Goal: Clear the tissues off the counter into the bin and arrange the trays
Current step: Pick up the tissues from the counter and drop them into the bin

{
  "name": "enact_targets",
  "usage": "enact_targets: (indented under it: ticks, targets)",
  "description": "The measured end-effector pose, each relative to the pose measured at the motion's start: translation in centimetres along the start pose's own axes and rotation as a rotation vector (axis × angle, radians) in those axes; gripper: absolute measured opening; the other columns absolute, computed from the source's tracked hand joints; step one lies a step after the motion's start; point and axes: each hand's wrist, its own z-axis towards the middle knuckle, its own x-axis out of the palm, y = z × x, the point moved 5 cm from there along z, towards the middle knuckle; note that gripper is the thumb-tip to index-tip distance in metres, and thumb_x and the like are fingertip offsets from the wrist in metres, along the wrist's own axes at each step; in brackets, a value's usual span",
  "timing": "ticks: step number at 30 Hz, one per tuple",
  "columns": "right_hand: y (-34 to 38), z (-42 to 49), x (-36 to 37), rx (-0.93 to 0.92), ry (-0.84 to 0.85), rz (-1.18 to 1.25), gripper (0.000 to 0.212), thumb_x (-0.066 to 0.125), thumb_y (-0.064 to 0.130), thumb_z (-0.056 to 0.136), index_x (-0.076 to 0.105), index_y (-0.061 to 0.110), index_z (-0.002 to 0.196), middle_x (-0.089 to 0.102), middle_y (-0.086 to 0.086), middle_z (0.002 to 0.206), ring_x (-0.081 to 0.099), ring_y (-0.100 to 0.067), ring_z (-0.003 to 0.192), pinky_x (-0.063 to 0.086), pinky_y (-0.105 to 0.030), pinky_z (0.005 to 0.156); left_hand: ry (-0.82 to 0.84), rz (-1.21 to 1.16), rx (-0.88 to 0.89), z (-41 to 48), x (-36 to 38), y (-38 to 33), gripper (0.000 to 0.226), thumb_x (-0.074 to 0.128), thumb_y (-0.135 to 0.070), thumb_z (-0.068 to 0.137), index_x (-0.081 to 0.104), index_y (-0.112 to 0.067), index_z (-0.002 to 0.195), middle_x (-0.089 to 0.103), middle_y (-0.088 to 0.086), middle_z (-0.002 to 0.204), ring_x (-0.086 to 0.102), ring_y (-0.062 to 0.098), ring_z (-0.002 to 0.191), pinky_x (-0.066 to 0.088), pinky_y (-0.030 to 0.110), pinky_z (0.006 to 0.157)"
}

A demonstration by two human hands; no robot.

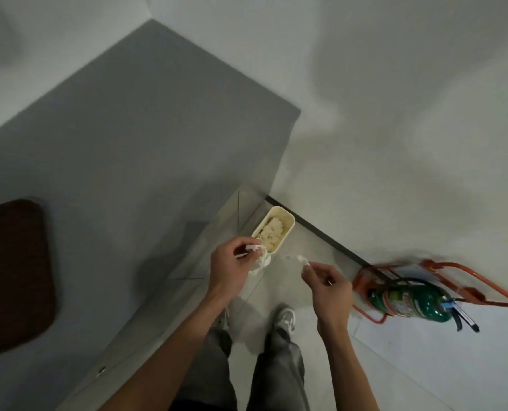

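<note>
Head view: a person stands at the end of a grey surface [134, 137], both hands held out over the floor above a cream bin [287, 230] that stands against the surface's end panel. The left hand [235, 264] grips a crumpled tissue [260, 261], fingers curled round it, the wad spilling out past the fingertips and hanging just at the bin's near rim, apparently brought there to be dropped in. The right hand [327, 287] pinches a smaller scrap of tissue [302, 260] between thumb and fingertip; it is held just beside the bin rather than over it, and probably goes in second. More white tissues [272, 229] already lie inside the bin. A dark brown tray [12, 277] lies flat on the surface at far left, well apart from both hands and seemingly not yet arranged. A green fire extinguisher [410, 301] in a red stand sits on the floor to the right.
</note>
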Motion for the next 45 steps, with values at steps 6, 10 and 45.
enact_targets:
  ticks: [6,10,45]
  targets:
    - [-3.5,12.3,0.9,0.062,0.048,-0.089,0.007,0.084,0.025,0.090,0.077,0.023,0.090,0.080,0.008,0.083,0.078,-0.008,0.080,0.066,-0.038,0.081,-0.097,0.012,-0.071,7.8,7.2,3.9,0.023,0.087,-0.016,0.082,0.071,-0.019,0.096,0.078,-0.004,0.099,0.075,0.011,0.092,0.064,0.033,0.073]
    - [-6.0,20.3,2.8,0.061,0.103,-0.188,0.009,0.084,0.026,0.090,0.076,0.024,0.087,0.079,0.012,0.080,0.075,0.000,0.076,0.064,-0.029,0.076,-0.211,0.035,-0.167,13.3,11.6,8.2,0.025,0.090,-0.016,0.078,0.067,-0.019,0.084,0.076,-0.004,0.085,0.075,0.012,0.082,0.062,0.030,0.067]
    - [-11.6,31.8,17.1,-0.288,0.473,-0.831,0.041,0.061,0.027,0.103,0.057,0.021,0.144,0.064,-0.010,0.143,0.068,-0.034,0.117,0.060,-0.047,0.094,0.114,0.750,-0.232,23.0,16.5,22.4,0.063,0.062,-0.016,0.099,0.035,-0.018,0.156,0.041,0.007,0.158,0.039,0.027,0.146,0.040,0.040,0.114]
